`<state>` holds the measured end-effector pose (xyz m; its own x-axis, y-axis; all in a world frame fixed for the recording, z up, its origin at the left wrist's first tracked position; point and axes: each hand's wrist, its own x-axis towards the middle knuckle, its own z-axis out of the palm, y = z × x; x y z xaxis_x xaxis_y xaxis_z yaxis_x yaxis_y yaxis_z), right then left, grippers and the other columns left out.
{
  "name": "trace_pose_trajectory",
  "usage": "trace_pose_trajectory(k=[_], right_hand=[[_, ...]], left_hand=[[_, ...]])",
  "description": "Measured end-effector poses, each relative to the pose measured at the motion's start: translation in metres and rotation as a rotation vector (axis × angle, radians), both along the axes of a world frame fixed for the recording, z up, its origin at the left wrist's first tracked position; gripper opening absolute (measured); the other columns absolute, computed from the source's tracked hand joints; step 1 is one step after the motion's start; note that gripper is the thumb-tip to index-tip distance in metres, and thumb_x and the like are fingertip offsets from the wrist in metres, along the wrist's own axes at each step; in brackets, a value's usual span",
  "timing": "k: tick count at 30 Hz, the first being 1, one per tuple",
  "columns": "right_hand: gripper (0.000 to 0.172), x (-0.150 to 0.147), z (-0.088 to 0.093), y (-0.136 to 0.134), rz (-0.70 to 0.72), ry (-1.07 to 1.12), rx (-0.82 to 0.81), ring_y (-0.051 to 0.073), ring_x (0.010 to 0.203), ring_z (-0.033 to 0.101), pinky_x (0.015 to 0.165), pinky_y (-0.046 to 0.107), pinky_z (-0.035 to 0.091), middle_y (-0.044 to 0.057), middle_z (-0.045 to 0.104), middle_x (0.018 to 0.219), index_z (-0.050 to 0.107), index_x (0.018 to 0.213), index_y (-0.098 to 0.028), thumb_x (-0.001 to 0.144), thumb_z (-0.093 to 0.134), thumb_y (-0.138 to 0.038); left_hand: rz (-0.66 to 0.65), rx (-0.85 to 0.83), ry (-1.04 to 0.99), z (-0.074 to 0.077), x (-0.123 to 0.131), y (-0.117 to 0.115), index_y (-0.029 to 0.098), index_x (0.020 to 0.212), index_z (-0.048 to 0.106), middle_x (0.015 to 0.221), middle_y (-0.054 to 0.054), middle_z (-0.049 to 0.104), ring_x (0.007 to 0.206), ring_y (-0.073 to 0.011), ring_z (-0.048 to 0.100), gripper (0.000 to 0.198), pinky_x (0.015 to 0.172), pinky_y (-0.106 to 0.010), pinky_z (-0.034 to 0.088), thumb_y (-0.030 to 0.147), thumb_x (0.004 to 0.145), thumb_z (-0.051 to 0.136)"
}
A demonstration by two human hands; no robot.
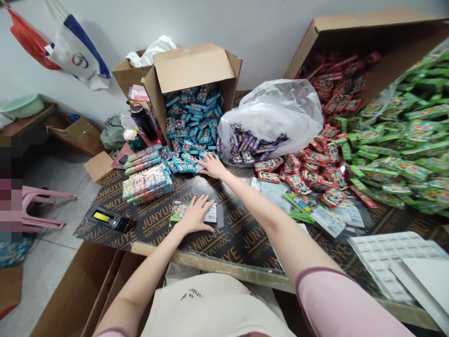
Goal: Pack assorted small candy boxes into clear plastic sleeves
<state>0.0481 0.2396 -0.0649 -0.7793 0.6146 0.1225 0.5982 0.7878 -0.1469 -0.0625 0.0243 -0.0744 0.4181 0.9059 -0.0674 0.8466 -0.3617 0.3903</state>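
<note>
My left hand [195, 216] lies flat with its fingers spread on a small printed plastic bag [177, 209], which has a green and black design and a barcode label. My right hand [212, 166] stretches out to the front edge of a heap of small blue packets [189, 161], its fingertips touching or just above them. Its fingers are apart, and I see nothing held. More blue packets spill from an upright cardboard box [194, 70] beyond that hand.
Stacked filled bags [147, 182] and a tape dispenser [109, 218] lie to the left. A clear bag of purple packets [252, 145], red packets [308, 168] and a green packet heap [403, 159] spread rightward. Label sheets [382, 257] rest near the front edge [210, 264].
</note>
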Motion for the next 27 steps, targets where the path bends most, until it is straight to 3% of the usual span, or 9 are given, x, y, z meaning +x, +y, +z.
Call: trace_pose_trajectory(k=[5, 9, 11, 13, 16, 21, 24, 27], right_hand=[[0.049, 0.076, -0.028, -0.05, 0.092, 0.041, -0.164, 0.031, 0.138, 0.032, 0.109, 0.051, 0.023, 0.015, 0.042, 0.148, 0.047, 0.14, -0.021, 0.093, 0.051, -0.035], [0.048, 0.125, -0.023, -0.093, 0.115, 0.048, -0.352, 0.034, 0.142, 0.025, 0.11, 0.058, 0.018, 0.009, 0.033, 0.154, 0.055, 0.133, -0.032, 0.087, 0.054, -0.021], [0.052, 0.138, -0.017, -0.114, 0.077, 0.077, -0.389, 0.034, 0.144, 0.02, 0.109, 0.058, 0.019, 0.009, 0.024, 0.157, 0.052, 0.135, -0.033, 0.084, 0.056, -0.023], [0.068, 0.142, -0.016, -0.134, -0.054, 0.137, -0.365, 0.036, 0.142, 0.023, 0.108, 0.056, 0.022, 0.014, 0.022, 0.157, 0.041, 0.144, -0.029, 0.08, 0.064, -0.035], [0.092, 0.139, -0.024, -0.16, -0.238, 0.178, -0.295, 0.038, 0.134, 0.033, 0.105, 0.054, 0.028, 0.02, 0.033, 0.148, 0.033, 0.148, -0.022, 0.069, 0.073, -0.048], [0.072, 0.131, -0.035, -0.182, -0.342, 0.399, -0.324, 0.034, 0.12, 0.047, 0.1, 0.05, 0.039, 0.016, 0.053, 0.127, 0.05, 0.136, -0.02, 0.068, 0.071, -0.035], [0.06, 0.135, -0.028, -0.187, -0.387, 0.657, -0.546, 0.025, 0.106, 0.059, 0.087, 0.039, 0.05, 0.01, 0.062, 0.117, 0.051, 0.131, -0.021, 0.076, 0.064, -0.041], [0.044, 0.142, -0.017, -0.195, -0.588, 0.732, -0.625, 0.019, 0.077, 0.065, 0.071, 0.031, 0.052, 0.005, 0.069, 0.087, 0.061, 0.112, -0.019, 0.088, 0.047, -0.052]], left_hand=[[-0.05, 0.008, 0.028, 0.0, 0.002, -0.003, 0.021, 0.144, 0.036, 0.129, -0.016, 0.053, 0.121, -0.0327, 0.048, 0.094, 0.105, -0.049, 0.035, 0.049, 0.064, 0.078], [-0.002, 0.0, 0.065, 0.005, -0.007, -0.024, 0.017, 0.144, 0.035, 0.121, -0.016, 0.053, 0.111, -0.0328, 0.05, 0.097, 0.096, -0.045, 0.041, 0.05, 0.063, 0.076], [0.045, -0.001, 0.088, 0.005, -0.012, -0.03, 0.017, 0.143, 0.036, 0.119, -0.015, 0.054, 0.109, -0.0323, 0.05, 0.093, 0.094, -0.044, 0.042, 0.05, 0.064, 0.074], [0.092, 0.01, 0.096, 0.006, -0.015, -0.033, 0.019, 0.142, 0.038, 0.12, -0.014, 0.054, 0.11, -0.0319, 0.05, 0.089, 0.094, -0.043, 0.041, 0.048, 0.065, 0.073], [0.14, 0.037, 0.085, 0.008, -0.015, -0.033, 0.018, 0.141, 0.038, 0.124, -0.015, 0.052, 0.113, -0.0323, 0.049, 0.086, 0.096, -0.043, 0.04, 0.045, 0.067, 0.071], [0.139, 0.069, 0.123, 0.017, -0.011, -0.032, 0.025, 0.146, 0.032, 0.122, -0.012, 0.049, 0.113, -0.0307, 0.048, 0.084, 0.094, -0.042, 0.041, 0.048, 0.073, 0.068], [0.118, 0.087, 0.19, 0.02, -0.01, -0.036, 0.03, 0.143, 0.039, 0.125, -0.014, 0.046, 0.114, -0.032, 0.046, 0.071, 0.092, -0.044, 0.041, 0.048, 0.079, 0.062], [0.127, 0.089, 0.207, 0.02, -0.01, -0.04, 0.026, 0.137, 0.046, 0.124, -0.015, 0.046, 0.114, -0.0326, 0.045, 0.063, 0.092, -0.044, 0.041, 0.049, 0.08, 0.061]])
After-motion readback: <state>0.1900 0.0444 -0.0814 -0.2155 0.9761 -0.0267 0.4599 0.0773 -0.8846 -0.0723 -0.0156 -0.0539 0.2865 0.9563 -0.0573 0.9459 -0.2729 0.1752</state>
